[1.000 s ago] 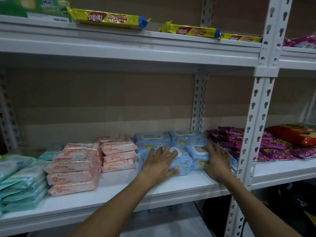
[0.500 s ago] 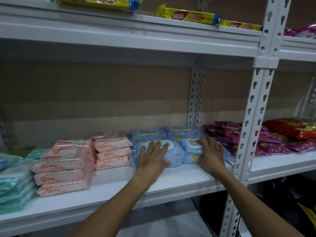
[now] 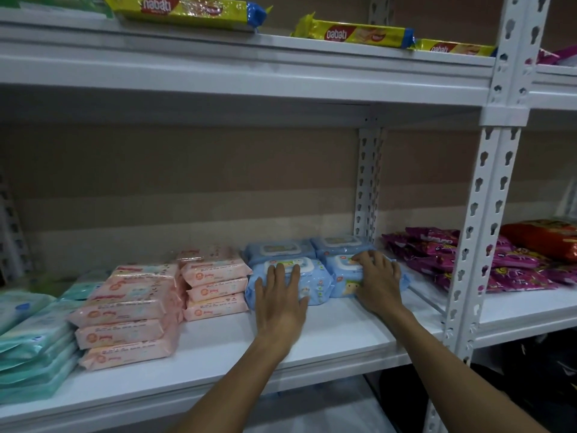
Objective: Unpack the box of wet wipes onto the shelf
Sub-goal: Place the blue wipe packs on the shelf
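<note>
Four blue wet-wipe packs sit in a two-by-two block on the middle shelf (image 3: 337,326), right end of the bay, just beside the upright post (image 3: 363,189).

- left hand (image 3: 281,304): fingers straight and together, palm flat against the front and top of the front-left blue pack (image 3: 317,284). Pressing, not grasping.
- right hand (image 3: 379,282): fingers curled over the top of the front-right blue pack (image 3: 342,278), holding it.
- rear blue packs (image 3: 279,246): against the back, touching the front two. Single layer throughout.
- The box itself is out of view.

Neighbours: pink packs (image 3: 131,310) in two stacks just left of the blue block, the nearer stack touching or almost touching it. Teal packs (image 3: 31,339) at far left. Purple snack bags (image 3: 437,254) in the next bay. Nabati wafer packs (image 3: 352,34) on the shelf above.

Step, my read: seating and squaring the front row, pushing both packs back so they butt against the rear ones.

Next move, my guess: let go with both hands and go back to the box for more packs. There's bare shelf in front of the block and clear height above it, so either another row or a second layer fits.

Watch: the wrap looks soft and slick, so a stacked layer may slide, and the right pack's edge sits near the bay's end.
</note>
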Demonstrator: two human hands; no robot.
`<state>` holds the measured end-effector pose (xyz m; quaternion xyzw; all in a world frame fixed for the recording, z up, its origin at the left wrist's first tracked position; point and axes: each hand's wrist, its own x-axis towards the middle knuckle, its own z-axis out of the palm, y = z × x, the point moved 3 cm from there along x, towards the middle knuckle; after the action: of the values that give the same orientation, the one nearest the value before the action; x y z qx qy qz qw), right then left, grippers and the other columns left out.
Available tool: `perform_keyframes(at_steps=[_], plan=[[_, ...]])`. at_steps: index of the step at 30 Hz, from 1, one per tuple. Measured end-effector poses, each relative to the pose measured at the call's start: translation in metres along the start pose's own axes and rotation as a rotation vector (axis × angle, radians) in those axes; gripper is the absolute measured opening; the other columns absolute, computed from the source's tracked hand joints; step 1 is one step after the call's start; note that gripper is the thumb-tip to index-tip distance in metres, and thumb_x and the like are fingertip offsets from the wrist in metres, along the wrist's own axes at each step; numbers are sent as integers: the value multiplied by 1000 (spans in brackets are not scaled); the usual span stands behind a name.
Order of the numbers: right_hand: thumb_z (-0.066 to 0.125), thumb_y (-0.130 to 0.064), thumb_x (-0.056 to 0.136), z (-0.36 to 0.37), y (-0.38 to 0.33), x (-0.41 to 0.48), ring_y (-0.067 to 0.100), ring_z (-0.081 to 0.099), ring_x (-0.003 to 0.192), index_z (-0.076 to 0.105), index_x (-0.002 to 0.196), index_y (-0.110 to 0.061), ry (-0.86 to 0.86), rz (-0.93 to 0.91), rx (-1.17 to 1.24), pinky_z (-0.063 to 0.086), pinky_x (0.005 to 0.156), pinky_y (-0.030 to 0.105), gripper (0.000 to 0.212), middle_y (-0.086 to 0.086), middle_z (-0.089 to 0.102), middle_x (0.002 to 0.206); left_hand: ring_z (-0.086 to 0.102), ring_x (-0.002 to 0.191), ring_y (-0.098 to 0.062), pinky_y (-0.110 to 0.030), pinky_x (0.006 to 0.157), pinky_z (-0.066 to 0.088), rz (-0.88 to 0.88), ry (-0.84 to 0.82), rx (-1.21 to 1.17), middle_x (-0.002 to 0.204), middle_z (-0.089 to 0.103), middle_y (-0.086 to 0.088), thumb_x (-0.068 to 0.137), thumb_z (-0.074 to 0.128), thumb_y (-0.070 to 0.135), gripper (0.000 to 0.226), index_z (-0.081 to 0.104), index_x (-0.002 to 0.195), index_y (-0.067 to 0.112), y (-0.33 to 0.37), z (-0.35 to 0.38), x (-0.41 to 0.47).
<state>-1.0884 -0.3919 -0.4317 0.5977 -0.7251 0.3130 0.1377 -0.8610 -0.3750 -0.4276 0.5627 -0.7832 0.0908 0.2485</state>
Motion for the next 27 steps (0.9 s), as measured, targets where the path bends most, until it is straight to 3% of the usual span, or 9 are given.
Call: perform_keyframes(at_steps=[5,9,11,13,16,21,25,27], plan=[[64,-9,58,5,-4,4,26,45,119,54,117,-28,-14,-68,20,24,104,48,62,-1,50,117,-1,151,-25,-46,121,2,-31,-29,26,163,4,-5,103,33,48,64,5,157,28,-2,3,3],[63,-9,57,1,-3,-1,23,45,122,60,120,-25,47,-35,99,19,113,55,65,0,48,123,0,151,-24,-46,120,1,-33,15,-9,164,4,-4,102,35,47,64,6,157,29,-3,0,0],[65,-12,64,-11,-4,-6,26,47,118,64,114,-21,199,131,164,31,109,51,51,4,51,124,14,148,-25,-46,118,12,-15,66,-42,161,16,-6,99,43,44,65,17,155,27,-2,0,-1],[63,-27,77,-22,-1,-13,31,49,115,62,114,-18,297,389,185,43,96,46,38,12,50,127,39,135,-28,-48,106,34,9,109,-33,147,42,-8,88,62,40,63,42,146,23,-3,1,-1],[46,-51,90,-17,4,-17,36,37,122,48,128,-18,162,581,172,43,91,48,50,17,40,132,56,117,-29,-46,88,47,22,144,5,126,59,-9,72,79,36,58,63,126,21,-5,10,1],[42,-47,97,-7,10,-10,39,31,124,44,133,-17,93,426,236,39,98,46,47,19,32,140,55,116,-27,-46,89,47,3,172,10,127,58,-7,71,79,38,57,64,125,23,-6,13,4],[44,-48,96,-8,13,-12,38,34,124,44,134,-18,89,407,235,38,98,44,49,19,35,139,29,139,-24,-43,109,26,22,179,-20,151,31,-4,95,51,39,57,35,148,27,-4,11,3],[45,-53,93,-9,11,-13,36,35,126,44,136,-20,125,471,203,42,96,46,54,16,36,140,32,138,-25,-43,108,28,18,185,-37,150,34,-4,93,54,37,57,37,147,27,-4,9,2]])
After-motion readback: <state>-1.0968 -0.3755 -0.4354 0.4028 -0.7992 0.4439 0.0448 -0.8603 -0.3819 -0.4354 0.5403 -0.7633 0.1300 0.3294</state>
